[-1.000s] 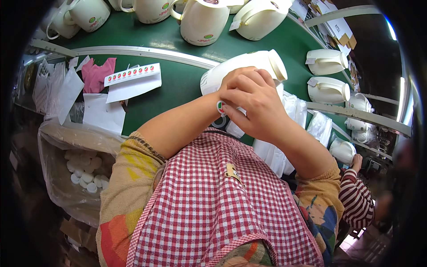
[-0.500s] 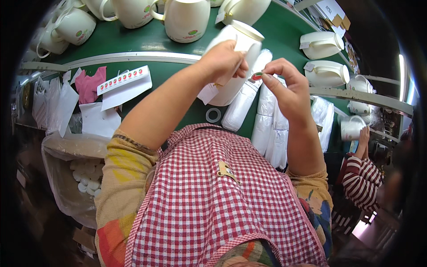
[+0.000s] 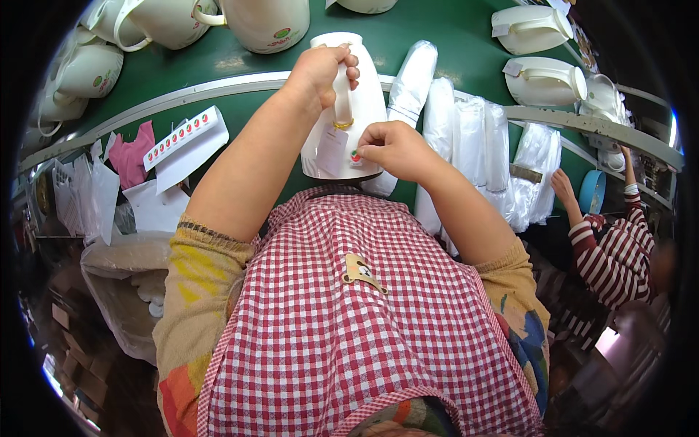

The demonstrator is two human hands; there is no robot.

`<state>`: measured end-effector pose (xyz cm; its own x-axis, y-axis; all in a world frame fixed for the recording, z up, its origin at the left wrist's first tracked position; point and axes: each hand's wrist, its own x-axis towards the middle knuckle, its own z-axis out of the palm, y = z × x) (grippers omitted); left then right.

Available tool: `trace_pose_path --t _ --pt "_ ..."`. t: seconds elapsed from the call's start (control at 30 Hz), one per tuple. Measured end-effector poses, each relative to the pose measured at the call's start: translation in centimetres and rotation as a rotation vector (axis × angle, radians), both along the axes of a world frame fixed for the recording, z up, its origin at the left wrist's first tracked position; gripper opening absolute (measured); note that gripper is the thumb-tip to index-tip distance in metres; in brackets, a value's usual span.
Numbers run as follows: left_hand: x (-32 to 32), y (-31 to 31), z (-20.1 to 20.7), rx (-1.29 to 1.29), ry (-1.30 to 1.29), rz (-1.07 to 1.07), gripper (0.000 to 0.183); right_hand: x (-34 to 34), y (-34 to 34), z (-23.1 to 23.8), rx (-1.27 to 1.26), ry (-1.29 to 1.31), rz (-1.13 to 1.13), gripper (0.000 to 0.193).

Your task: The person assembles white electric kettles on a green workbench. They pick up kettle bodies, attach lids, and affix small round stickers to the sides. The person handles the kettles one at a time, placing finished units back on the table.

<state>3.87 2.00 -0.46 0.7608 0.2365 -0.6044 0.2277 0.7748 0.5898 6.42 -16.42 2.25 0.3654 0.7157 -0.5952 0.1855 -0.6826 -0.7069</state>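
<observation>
Since half a second ago: white jug (image 3: pixel 349 109) is now standing upright at the green belt's (image 3: pixel 240 109) near edge. Left hand (image 3: pixel 320 69) is gripping its handle; right hand (image 3: pixel 393 149) is pinching a small sticker (image 3: pixel 354 156) against its lower wall. Risk: sticker is likely landing crooked if the jug is rocking.

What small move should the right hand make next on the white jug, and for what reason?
Probably press the small red and green sticker flat with the right hand, then lift the fingers off. The fingers pinch the sticker against the lower wall of the white jug, beside a hanging paper tag, while the left hand grips the handle to steady it.
</observation>
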Motion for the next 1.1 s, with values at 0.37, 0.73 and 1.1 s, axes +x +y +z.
trace_pose_path --t 0.37,0.73,1.1 --pt "0.9 0.4 -0.4 -0.015 0.035 0.045 0.011 -0.2 1.6 -0.8 0.011 -0.232 0.005 0.015" --pt "1.5 0.0 -0.3 -0.006 0.035 0.037 0.013 -0.2 2.6 0.0 0.006 -0.616 0.212 0.017" --pt "1.1 -0.2 -0.6 -0.009 0.008 0.047 0.009 0.8 -1.6 1.7 -0.179 -0.407 0.084 0.051"
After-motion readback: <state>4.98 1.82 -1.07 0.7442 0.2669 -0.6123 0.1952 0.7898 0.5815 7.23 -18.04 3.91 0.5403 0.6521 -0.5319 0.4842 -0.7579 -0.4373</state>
